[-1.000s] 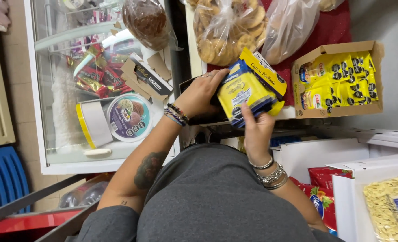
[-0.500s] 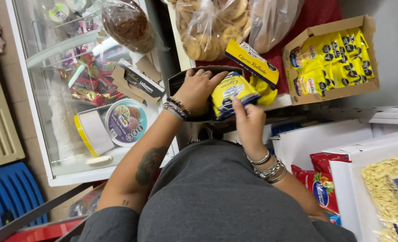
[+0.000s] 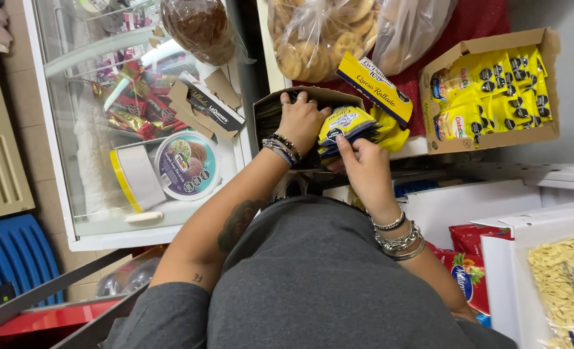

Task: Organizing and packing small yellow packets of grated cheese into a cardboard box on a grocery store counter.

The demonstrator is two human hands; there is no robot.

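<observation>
Gripping yellow packets (image 3: 346, 124), both hands' fingers (image 3: 346, 147) crowd a cardboard box (image 3: 271, 106) beside cookie bags (image 3: 313, 35).

You are standing in a small food shop. On your left sits a glass-topped chest freezer (image 3: 138, 116) holding wrapped ice creams and a round tub with a purple lid (image 3: 187, 165). Ahead of you, clear plastic bags of round biscuits (image 3: 319, 32) lie on a red cloth (image 3: 481, 19), beside an open cardboard display box packed with yellow snack packets (image 3: 490, 90). To your right lie a clear bag of pale pasta (image 3: 562, 284) and red packets (image 3: 468, 271), all stock in shop quantities.
</observation>
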